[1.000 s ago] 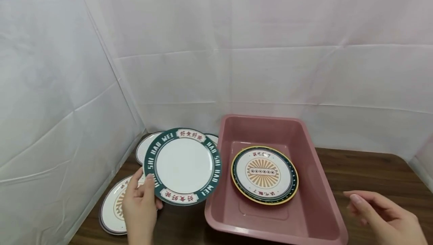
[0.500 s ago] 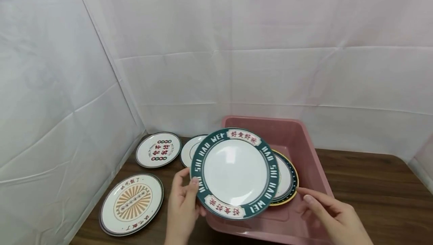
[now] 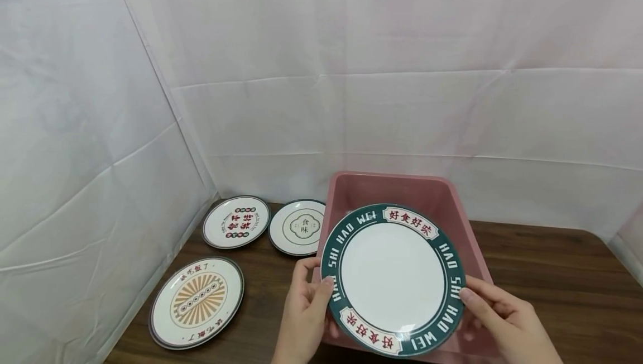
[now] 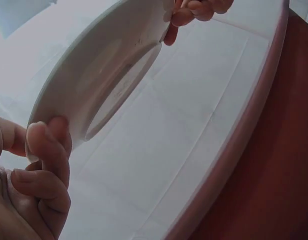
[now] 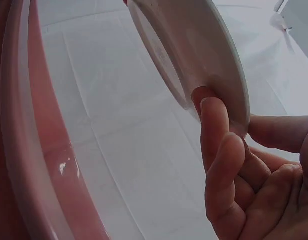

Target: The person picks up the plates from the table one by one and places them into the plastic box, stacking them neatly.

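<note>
A white plate [image 3: 394, 277] with a green lettered rim is held up by both hands over the pink tub [image 3: 397, 185]. My left hand [image 3: 306, 308] pinches its left edge, thumb on the upper face. On the opposite edge, my right hand [image 3: 507, 316] pinches the rim the same way. The wrist views show the plate's pale underside [image 4: 99, 75], with the fingers of the left hand [image 4: 39, 175] and right hand [image 5: 254, 170] curled beneath the rim. The held plate hides the plates that lay inside the tub.
On the brown wooden table [image 3: 562, 263], left of the tub, lie a sunburst plate [image 3: 197, 302], a plate with red characters [image 3: 236, 222] and a plate with a small central emblem [image 3: 296, 228]. White cloth [image 3: 402, 73] hangs behind and at the left.
The left hand has carried the green-rimmed plate rightward, from over the table to over the tub. My right hand has come in from the right and taken hold of the plate's right edge.
</note>
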The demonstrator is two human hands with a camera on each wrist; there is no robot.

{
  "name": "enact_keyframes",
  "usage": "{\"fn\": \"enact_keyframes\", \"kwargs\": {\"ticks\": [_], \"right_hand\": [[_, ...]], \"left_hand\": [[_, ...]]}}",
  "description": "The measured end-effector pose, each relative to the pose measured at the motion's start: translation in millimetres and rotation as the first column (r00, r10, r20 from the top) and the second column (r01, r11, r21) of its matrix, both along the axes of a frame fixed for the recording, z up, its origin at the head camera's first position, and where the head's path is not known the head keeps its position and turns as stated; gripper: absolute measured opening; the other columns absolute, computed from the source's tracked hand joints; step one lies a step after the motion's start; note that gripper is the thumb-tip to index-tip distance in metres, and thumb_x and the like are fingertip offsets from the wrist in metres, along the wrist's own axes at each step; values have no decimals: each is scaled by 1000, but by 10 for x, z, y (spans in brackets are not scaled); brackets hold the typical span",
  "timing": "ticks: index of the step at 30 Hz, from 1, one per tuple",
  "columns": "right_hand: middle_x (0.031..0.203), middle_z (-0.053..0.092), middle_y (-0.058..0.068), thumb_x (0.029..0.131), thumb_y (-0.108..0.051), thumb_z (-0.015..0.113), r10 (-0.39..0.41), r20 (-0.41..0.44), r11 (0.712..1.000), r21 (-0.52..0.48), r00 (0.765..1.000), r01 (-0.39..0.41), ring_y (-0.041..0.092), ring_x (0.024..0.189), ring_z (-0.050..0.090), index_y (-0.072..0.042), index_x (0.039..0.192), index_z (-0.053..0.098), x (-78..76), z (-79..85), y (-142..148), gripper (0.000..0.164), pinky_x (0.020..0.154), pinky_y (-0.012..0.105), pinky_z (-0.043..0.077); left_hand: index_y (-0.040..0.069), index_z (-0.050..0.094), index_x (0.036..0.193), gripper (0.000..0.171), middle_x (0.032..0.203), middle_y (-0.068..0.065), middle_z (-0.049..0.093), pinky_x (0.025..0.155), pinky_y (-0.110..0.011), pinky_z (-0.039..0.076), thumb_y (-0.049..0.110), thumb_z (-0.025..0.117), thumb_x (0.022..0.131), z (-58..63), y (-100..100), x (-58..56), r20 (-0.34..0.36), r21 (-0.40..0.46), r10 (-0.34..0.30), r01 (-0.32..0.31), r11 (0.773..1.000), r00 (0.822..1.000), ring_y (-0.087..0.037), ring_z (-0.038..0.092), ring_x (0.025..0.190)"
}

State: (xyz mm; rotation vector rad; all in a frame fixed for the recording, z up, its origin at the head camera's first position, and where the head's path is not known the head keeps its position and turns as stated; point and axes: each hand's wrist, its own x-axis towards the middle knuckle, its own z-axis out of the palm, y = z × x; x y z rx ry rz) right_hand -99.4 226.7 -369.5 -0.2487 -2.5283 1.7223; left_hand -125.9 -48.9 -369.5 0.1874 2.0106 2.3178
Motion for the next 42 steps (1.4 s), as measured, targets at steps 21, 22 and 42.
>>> {"fn": "enact_keyframes", "kwargs": {"ticks": [21,22,42], "right_hand": [[81,64,6,97,-18,50,112,-233,984,-109,966,-141,20,60,58,-18,114,62,-209,256,42,21,51,30,50],[81,64,4,97,-18,50,108,-254,982,-122,961,-143,18,61,58,-21,112,63,-238,278,43,20,50,30,49],[76,61,-3,95,-25,52,-16,-400,955,-279,917,-104,9,63,54,-13,109,62,-771,484,-52,21,48,22,44]], "left_hand": [[4,52,118,31,72,-8,60,49,-25,46,27,42,100,205,76,-294,-251,-181,64,-112,977,966,-11,53,52],[4,52,115,30,71,-7,58,51,-26,46,28,41,100,242,85,-327,-273,-207,66,-126,970,960,-11,52,53],[5,49,95,21,78,-6,48,57,-26,40,19,35,101,344,511,-1076,-430,-104,307,-385,917,849,-15,48,70]]}}
